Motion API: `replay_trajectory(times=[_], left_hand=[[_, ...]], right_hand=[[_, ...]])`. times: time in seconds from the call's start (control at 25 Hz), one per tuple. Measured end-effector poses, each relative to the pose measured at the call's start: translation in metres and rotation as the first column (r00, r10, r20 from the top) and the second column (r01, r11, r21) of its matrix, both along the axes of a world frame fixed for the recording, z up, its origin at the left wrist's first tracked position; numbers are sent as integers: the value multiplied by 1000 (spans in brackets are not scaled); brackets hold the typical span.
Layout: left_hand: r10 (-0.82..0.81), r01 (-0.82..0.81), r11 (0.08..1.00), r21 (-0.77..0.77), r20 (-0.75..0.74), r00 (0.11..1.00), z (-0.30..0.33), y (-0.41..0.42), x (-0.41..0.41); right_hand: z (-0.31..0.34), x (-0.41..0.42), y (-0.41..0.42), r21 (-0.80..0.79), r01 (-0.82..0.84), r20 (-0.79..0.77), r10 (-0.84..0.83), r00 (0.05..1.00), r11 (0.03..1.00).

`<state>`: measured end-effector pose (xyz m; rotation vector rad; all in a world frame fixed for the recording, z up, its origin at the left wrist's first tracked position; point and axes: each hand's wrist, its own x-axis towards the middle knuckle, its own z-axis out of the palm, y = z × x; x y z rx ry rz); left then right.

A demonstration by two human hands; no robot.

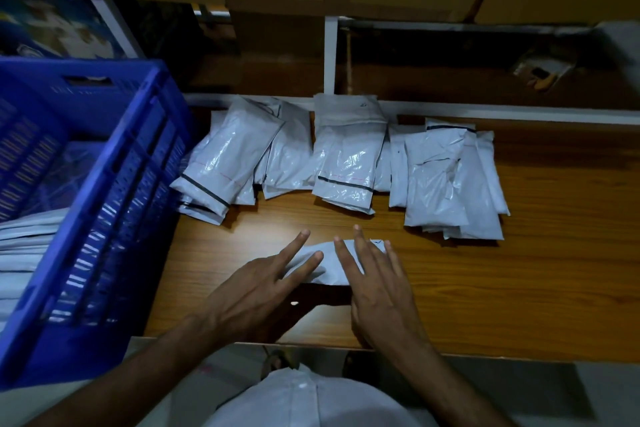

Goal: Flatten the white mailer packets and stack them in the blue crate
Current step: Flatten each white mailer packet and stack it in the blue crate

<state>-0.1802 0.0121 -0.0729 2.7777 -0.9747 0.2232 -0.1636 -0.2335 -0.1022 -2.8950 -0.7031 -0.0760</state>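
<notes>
White mailer packet (332, 265) lies under straight, spread fingers (362, 246): left hand (256, 291) and right hand (379, 291) both press flat, gripping nothing. Flattening step in hand. Around it, wooden worktop (519, 288); unflattened packets (346, 163) heaped just beyond. Blue crate (114, 191) at left already holds stacked mailers. Next move likely calls for lifting this packet leftward into the crate.

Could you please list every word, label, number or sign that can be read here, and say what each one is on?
No text here can be read.
Top mailer of the middle pile: a small dark mark near its far end, too small to read.
Blue printed box behind the blue crate: pictures and print, too blurred to read.
Mailer under both hands: no print visible.
</notes>
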Motion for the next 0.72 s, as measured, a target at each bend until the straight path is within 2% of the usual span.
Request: replay_trajectory(times=[0.12,0.28,0.36,0.44,0.52,0.56,0.64,0.72], left_hand=[[-14,13,999,36,27,1000,24,7,1],[-19,24,994,104,-50,999,29,13,14],[57,-45,990,130,-90,994,19,12,25],[187,-172,970,170,-76,979,1,6,26],[325,-313,940,134,-81,942,-20,-6,15],[384,-375,923,87,-131,914,-31,-11,8],[410,-419,908,5,-226,884,-52,-17,-4],[398,-422,906,-41,-262,880,-66,-17,-8]], right_hand=[[26,-3,-15,-28,-96,17,97,995,995],[51,10,-30,-48,-182,-57,179,982,982],[48,32,-26,-51,-205,-106,199,974,977],[32,46,-16,-107,-168,-69,161,985,980],[10,43,-1,-125,-100,-57,94,994,987],[-1,35,7,-89,-69,-77,62,995,994],[-20,19,21,5,-22,-116,22,993,1000],[-32,11,25,28,-19,-108,22,994,999]])
